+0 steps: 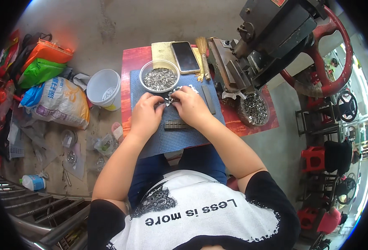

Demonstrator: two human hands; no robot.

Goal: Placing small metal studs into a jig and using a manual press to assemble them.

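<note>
On a blue textured mat [150, 141], my left hand [145, 111] and my right hand [189, 107] meet close together with fingers bent inward. Small silvery metal pins [168, 100] lie between and around the fingertips. My right hand's fingertips pinch at these pins; what the left fingertips hold is too small to make out. Just beyond the hands stands a clear round bowl [160, 61] full of similar pins. Nearer to me, partly under my right wrist, lies a dark slotted metal block [176, 125]. A flat grey bar [208, 99] rests to the right of my right hand.
A phone [185, 57] on a yellow cloth and a small straw brush [203, 56] lie at the table's far side. A heavy machine [271, 41] with a red handwheel stands right, above a tub of metal parts [254, 109]. A white bucket [104, 85] and bags [61, 102] are left.
</note>
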